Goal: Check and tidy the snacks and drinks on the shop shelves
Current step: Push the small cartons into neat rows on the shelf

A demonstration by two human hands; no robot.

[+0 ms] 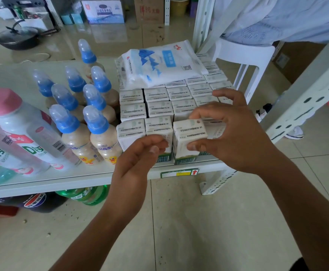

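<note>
A person is standing at a white metal shelf [81,178], both bare forearms reaching forward. The right hand [228,137] is gripping a small white milk carton with a green base [190,133]. Its thumb is pressing the front face and its fingers are curling over the top and far side. This carton is standing upright in the front row at the shelf's near edge.

At the carton's nine o'clock, the left hand [138,159] is hovering with its fingers loosely curled and holding nothing. It is just in front of the neighbouring white carton [157,127]; I cannot tell whether it is touching.

At twelve o'clock, a tight block of matching white cartons [159,110] is filling the shelf in rows. At nine o'clock, beige drink bottles with blue caps [99,133] are standing in a cluster, and beyond them clear bottles with pink caps [18,122] are leaning.

Further at twelve o'clock, a white and blue plastic bag [159,65] is lying across the rear cartons. Far off at ten o'clock, a black lidded pan [16,37] is sitting on the floor.
</note>
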